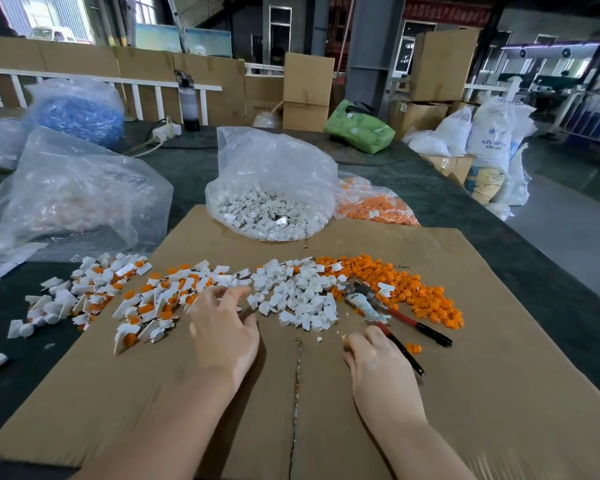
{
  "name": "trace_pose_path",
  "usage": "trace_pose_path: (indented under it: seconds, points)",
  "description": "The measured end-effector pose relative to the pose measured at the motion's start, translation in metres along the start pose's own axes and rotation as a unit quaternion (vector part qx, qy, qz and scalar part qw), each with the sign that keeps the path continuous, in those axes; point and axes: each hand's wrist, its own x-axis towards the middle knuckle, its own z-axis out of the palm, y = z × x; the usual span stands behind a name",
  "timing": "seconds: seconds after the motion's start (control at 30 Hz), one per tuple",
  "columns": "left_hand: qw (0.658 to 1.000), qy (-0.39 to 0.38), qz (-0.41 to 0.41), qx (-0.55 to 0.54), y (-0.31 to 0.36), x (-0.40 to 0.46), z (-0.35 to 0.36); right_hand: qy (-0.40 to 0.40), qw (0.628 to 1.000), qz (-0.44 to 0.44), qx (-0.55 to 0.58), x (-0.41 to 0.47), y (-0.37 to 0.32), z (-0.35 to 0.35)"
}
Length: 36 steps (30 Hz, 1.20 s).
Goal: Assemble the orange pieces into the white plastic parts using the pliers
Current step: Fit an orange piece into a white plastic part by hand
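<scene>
On the flattened cardboard lie three heaps: assembled white-and-orange parts at the left, bare white plastic parts in the middle, orange pieces at the right. The pliers, red-and-black handled with tape round the jaws, lie between the white heap and the orange heap. My left hand reaches over the seam of the assembled and white heaps, fingers spread and relaxed, fingertips touching pieces. My right hand rests beside the nearer pliers handle, fingers curled; a small orange piece appears pinched at its fingertips.
A clear bag of white parts stands behind the heaps, a bag of orange pieces to its right. More plastic bags lie at the left. A loose orange piece sits by the pliers. The table edge runs along the right.
</scene>
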Motion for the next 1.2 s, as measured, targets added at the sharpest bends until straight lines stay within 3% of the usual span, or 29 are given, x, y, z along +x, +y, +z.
trace_pose_path:
  seconds: [0.13,0.27,0.47,0.63,0.83,0.93,1.1,1.2]
  points:
    - [0.995,0.01,0.098,-0.017,0.012,-0.009,0.009,0.002,0.999,-0.003,0.038,0.016,-0.002,0.006]
    - [0.984,-0.04,0.173,-0.02,0.024,-0.013,0.022,0.003,0.994,0.015,0.109,0.027,-0.007,0.011]
    - [0.978,-0.075,0.194,0.001,0.025,-0.014,0.033,0.01,0.987,0.023,0.156,0.028,-0.008,0.014]
    - [0.979,-0.102,0.177,-0.019,0.028,-0.015,0.031,0.035,0.989,0.004,0.145,0.029,-0.009,0.015]
    - [0.969,-0.116,0.219,-0.012,0.028,-0.022,0.032,0.073,0.987,-0.009,0.142,0.026,-0.007,0.013]
    - [0.97,-0.112,0.198,-0.091,0.033,-0.027,0.03,0.079,0.983,0.003,0.167,0.025,-0.005,0.013]
    - [0.962,-0.137,0.062,-0.228,0.036,-0.028,0.033,0.058,0.962,0.047,0.264,0.023,-0.005,0.009]
    - [0.951,-0.159,0.022,-0.263,0.036,-0.027,0.031,0.057,0.947,0.079,0.307,0.022,-0.005,0.008]
